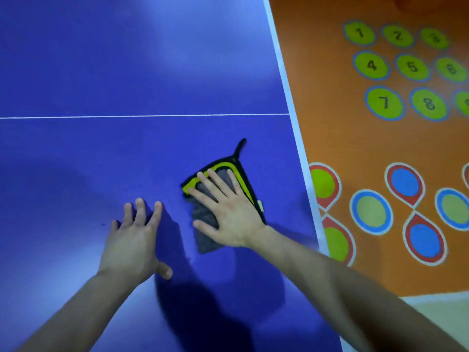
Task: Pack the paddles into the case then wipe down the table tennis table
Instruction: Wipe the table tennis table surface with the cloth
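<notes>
A grey cleaning cloth (205, 237) with a yellow and black border lies folded on the blue table tennis table (127, 72), near its right edge. My right hand (225, 212) presses flat on the cloth with its fingers spread and straight. My left hand (134, 240) rests on the bare table surface just left of the cloth, fingers spread, holding nothing. No paddles or case are in view.
A white centre line (142, 116) crosses the table, and a white edge line (291, 102) marks its right side. Beyond that edge lies an orange floor (330, 128) painted with numbered green circles (371, 65) and blue and green rings.
</notes>
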